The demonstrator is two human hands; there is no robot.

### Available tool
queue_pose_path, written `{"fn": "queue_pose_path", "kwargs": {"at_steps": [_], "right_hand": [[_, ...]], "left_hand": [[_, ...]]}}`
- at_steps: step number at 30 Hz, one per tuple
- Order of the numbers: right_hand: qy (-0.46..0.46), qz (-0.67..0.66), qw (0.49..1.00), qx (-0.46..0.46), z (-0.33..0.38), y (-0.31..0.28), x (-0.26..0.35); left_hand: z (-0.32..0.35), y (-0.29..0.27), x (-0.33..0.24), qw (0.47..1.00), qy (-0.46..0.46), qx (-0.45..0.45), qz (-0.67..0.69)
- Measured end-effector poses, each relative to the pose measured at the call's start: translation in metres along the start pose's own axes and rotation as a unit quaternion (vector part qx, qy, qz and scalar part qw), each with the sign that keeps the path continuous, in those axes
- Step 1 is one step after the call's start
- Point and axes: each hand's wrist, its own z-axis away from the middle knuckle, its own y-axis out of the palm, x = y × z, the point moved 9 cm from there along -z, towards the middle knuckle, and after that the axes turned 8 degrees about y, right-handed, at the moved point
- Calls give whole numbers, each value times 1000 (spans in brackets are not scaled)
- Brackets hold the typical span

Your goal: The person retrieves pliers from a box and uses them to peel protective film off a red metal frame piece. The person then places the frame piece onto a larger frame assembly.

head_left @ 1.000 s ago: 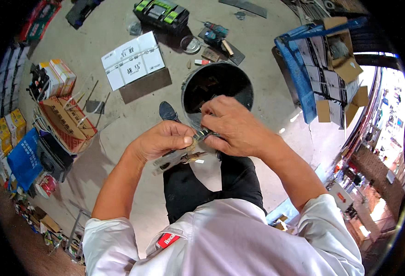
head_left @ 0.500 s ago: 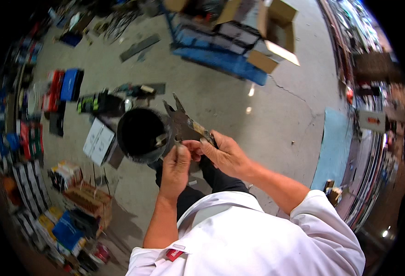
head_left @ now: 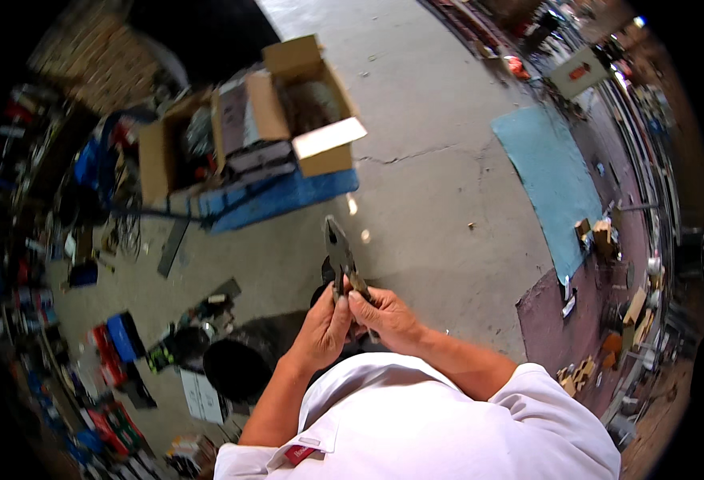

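A worn, dark pair of pliers (head_left: pixel 340 250) points away from me, its jaws nearly together and its handles toward my body. My left hand (head_left: pixel 320 330) is closed on the left handle, thumb lying along it. Around the other handle, my right hand (head_left: pixel 390 322) is closed too, its thumb close to the left one. Both hands meet in front of my white shirt, and the handle ends are partly hidden by fingers. Below and left of them, a black bucket (head_left: pixel 238 366) stands on the floor, its inside too dark to make out.
Open cardboard boxes (head_left: pixel 316 104) sit on a blue platform cart (head_left: pixel 288 200) ahead. Power tools (head_left: pixel 184 340), a blue case (head_left: pixel 125 336) and a white box (head_left: pixel 200 396) lie at left. A light-blue sheet (head_left: pixel 544 176) and wood offcuts (head_left: pixel 580 376) are at right.
The view has swung right, so the cart and bucket appear farther left. The pliers' jaws, spread before, have come together, and my hands have drawn closer to my body.
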Motion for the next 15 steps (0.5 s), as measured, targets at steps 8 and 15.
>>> {"fn": "queue_pose_path", "kwargs": {"at_steps": [8, 15], "right_hand": [[-54, -19, 994, -95, -34, -121, 136], [-165, -32, 959, -226, -18, -259, 285]], "left_hand": [[-190, 17, 5, 995, -15, 90, -40], [-390, 64, -25, 966, -69, 203, -145]]}}
